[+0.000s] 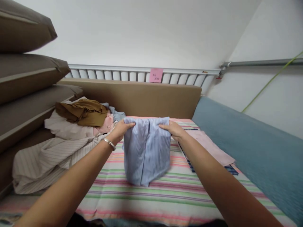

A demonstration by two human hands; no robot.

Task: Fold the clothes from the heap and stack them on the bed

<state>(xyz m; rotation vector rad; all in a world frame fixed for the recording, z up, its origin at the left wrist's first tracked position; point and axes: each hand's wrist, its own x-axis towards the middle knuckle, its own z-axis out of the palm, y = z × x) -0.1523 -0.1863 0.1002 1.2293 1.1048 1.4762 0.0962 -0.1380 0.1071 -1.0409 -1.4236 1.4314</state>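
Note:
A light blue striped shirt (153,154) hangs folded between my two hands, its front seam running down the middle. My left hand (121,129) pinches its upper left corner, thumb on the near side. At the upper right corner, my right hand (174,130) grips the cloth the same way. The lower part of the shirt is slightly blurred and hangs in front of the striped sheet (113,189). Most of my fingers are hidden behind the fabric.
On the left lies a heap of loose clothes with a brown garment (84,112) and a striped beige one (44,160), beside stacked cushions (30,69). Folded pink cloth (210,146) lies over dark checked cloth (230,169). A blue padded panel (248,135) borders the right side.

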